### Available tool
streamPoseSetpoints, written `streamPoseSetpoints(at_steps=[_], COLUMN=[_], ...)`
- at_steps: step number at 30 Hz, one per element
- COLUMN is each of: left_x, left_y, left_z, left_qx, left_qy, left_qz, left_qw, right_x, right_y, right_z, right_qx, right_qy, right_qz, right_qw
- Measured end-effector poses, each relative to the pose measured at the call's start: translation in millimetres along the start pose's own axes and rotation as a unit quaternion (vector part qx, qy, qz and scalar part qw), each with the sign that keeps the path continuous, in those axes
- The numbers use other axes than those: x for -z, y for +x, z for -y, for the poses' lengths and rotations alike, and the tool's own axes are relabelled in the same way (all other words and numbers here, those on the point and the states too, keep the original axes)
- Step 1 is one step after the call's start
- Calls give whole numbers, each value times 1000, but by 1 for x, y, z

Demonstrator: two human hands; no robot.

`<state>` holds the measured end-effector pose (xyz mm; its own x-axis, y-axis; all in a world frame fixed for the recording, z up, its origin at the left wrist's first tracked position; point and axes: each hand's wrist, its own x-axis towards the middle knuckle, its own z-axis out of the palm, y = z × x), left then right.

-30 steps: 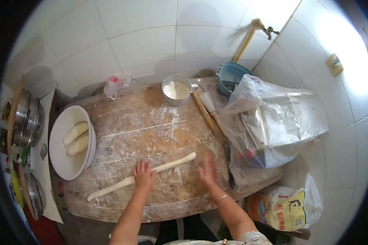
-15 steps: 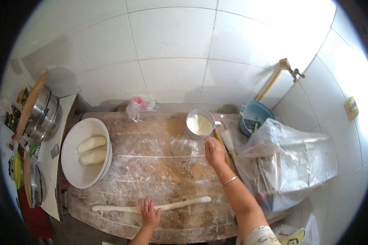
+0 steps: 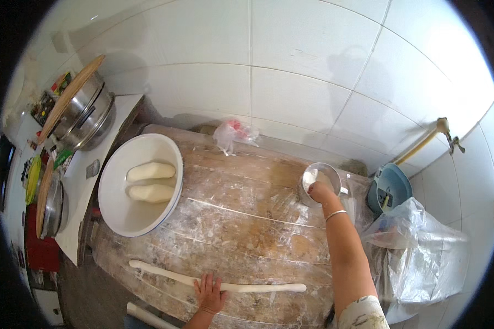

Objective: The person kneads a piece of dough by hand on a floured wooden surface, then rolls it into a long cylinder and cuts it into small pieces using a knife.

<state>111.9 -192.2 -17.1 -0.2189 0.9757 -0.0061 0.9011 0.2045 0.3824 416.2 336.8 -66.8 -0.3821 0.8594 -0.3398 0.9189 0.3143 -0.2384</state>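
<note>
A long, thin dough rope (image 3: 263,288) lies across the near part of a floured wooden board (image 3: 241,230). My left hand (image 3: 209,296) rests on its middle, fingers spread flat over the dough. Toward the far right stands a metal mug (image 3: 337,176) holding white flour (image 3: 310,177). My right hand (image 3: 321,192) dips into this mug, its fingers bunched at the flour and the tips hidden. On the left, a large white bowl (image 3: 108,192) contains two thick dough pieces (image 3: 151,171), lying side by side.
A blue plastic container (image 3: 392,189) and a plastic-covered silvery bundle (image 3: 433,257) crowd the right side. A knotted clear bag (image 3: 233,136) sits by the tiled wall. Steel pots (image 3: 88,118) stand on a white counter (image 3: 74,219) at left. A tap (image 3: 450,134) juts from the wall.
My right hand has moved from beside the mug down into it. My left hand still lies on the dough rope. The whole view has shifted and tilted.
</note>
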Motion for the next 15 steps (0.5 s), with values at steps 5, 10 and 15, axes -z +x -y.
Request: streamPoseSetpoints(at_steps=[5,10,15], left_x=[1,8,17], left_y=[-17,-6,-15], left_z=[18,7,9], left_qx=[-16,-29,-87], left_qy=[62,13,20], left_qz=[-44,-38,-52], left_qw=[997,999,995], right_x=[74,67,131], right_y=[-62,-154,-220], right_z=[97,182,262], right_qx=[-136,-83,82], right_qy=[323,692,833], right_qz=[-39,68,-77], right_qw=[936,714,542])
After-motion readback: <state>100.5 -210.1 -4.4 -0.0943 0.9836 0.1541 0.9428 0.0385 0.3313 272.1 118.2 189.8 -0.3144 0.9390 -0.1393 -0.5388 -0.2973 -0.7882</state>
